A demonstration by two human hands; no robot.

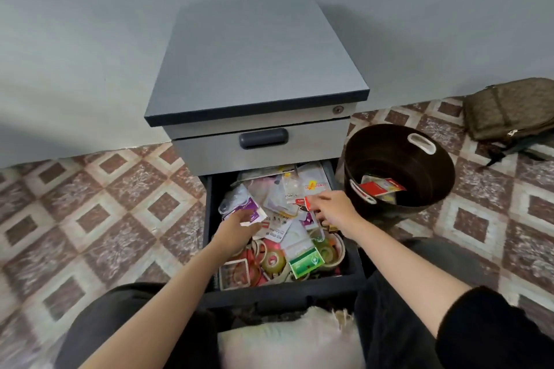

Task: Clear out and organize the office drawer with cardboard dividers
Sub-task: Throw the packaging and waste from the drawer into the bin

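I am looking down into the open drawer (209,219), the lower one of a grey cabinet (257,69), and both my hands are in it. My left hand (236,229) is over the left half, its fingers curled round a purple packet (250,213) at their tips. A small white scrap pokes out just beneath them. My right hand (332,210) is over the right half. Its thumb and forefinger are closed in a pinch on a small red packet (308,203), and its other fingers are bent over the heap.

Between and beyond the two sets of fingertips lies a jumble of flat white and clear packets, filling the drawer to its back. Nearer me than my fingers, under my wrists, are several tape rolls (274,260) and a green box (305,260) beside them, towards the drawer's front wall.

To the right of my right fingers, just outside the drawer, a dark bin (398,141) stands on the tiled floor (90,204) with a red wrapper (382,187) lying in it. Well beyond the bin a brown bag (509,111) lies against the wall.
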